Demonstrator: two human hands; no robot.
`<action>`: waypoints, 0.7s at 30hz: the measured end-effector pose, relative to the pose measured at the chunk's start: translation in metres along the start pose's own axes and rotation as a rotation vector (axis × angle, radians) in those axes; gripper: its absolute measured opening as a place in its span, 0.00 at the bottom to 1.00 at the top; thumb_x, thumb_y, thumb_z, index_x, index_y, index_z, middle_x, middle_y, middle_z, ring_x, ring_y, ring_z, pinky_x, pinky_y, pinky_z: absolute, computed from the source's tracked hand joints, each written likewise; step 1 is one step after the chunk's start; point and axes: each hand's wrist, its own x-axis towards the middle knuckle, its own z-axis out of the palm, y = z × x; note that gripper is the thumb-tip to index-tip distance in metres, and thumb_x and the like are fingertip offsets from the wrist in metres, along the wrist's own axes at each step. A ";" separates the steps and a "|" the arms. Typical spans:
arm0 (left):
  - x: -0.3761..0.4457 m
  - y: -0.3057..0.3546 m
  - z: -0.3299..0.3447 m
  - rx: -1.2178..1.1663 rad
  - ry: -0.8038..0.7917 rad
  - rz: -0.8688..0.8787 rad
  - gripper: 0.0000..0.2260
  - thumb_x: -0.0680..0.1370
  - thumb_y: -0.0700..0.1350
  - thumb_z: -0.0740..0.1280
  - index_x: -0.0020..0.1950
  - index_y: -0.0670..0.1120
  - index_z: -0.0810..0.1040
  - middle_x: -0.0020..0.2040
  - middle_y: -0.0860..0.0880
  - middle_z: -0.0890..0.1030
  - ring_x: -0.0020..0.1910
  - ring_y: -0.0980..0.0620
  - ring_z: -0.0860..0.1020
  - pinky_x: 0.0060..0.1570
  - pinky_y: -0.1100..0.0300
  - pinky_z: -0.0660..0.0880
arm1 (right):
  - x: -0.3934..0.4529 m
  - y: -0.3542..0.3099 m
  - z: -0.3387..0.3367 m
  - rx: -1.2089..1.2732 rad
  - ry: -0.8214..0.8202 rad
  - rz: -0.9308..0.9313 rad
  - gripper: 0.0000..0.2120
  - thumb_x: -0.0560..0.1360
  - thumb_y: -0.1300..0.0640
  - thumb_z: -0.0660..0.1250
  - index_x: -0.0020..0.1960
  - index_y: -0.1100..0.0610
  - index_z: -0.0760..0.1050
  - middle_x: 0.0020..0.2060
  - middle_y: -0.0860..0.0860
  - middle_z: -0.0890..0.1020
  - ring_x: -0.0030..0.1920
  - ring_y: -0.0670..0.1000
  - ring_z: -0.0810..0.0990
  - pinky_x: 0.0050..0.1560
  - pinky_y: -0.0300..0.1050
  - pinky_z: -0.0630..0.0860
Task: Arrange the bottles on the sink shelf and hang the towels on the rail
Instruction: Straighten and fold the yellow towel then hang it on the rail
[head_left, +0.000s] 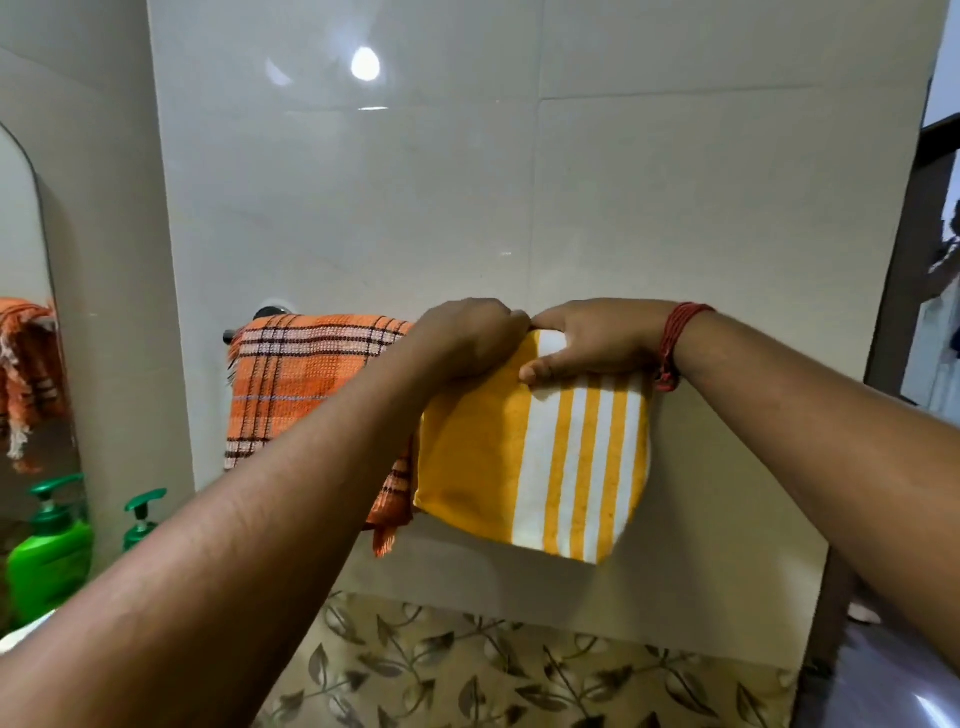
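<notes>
A yellow towel with white stripes (540, 457) hangs folded over the wall rail at the right. My left hand (467, 335) grips its top edge at the rail. My right hand (592, 340) holds the same fold beside it, thumb pressed on the front of the cloth. An orange checked towel (306, 384) hangs over the rail's left part, next to the rail's dark end and mount (267, 314). Most of the rail is hidden under the towels. A green pump bottle (143, 519) stands at the lower left.
A mirror (21, 249) at the left edge reflects the orange towel and a green pump bottle. The glossy tiled wall (519, 182) runs behind the rail, with leaf-patterned tiles (493, 675) below. A dark door frame (904, 260) stands at the right.
</notes>
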 end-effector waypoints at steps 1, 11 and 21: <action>-0.001 -0.003 0.004 0.024 0.094 0.025 0.19 0.85 0.53 0.51 0.57 0.48 0.79 0.59 0.43 0.81 0.50 0.46 0.76 0.51 0.51 0.73 | 0.001 0.003 -0.003 0.058 -0.022 0.007 0.26 0.71 0.36 0.69 0.62 0.49 0.75 0.52 0.47 0.85 0.49 0.50 0.85 0.54 0.48 0.82; -0.071 -0.049 0.092 -0.079 0.647 0.246 0.25 0.83 0.50 0.59 0.79 0.45 0.61 0.80 0.45 0.60 0.79 0.46 0.58 0.78 0.51 0.55 | -0.019 0.007 0.012 -0.187 0.270 -0.004 0.24 0.68 0.26 0.64 0.50 0.45 0.75 0.44 0.43 0.81 0.46 0.50 0.80 0.43 0.44 0.74; -0.141 -0.029 0.172 -1.127 0.650 -0.291 0.09 0.85 0.51 0.58 0.53 0.57 0.78 0.47 0.53 0.83 0.48 0.56 0.81 0.45 0.56 0.78 | -0.060 0.016 0.165 0.348 1.317 0.033 0.23 0.76 0.58 0.72 0.68 0.57 0.71 0.65 0.51 0.73 0.67 0.51 0.72 0.67 0.49 0.72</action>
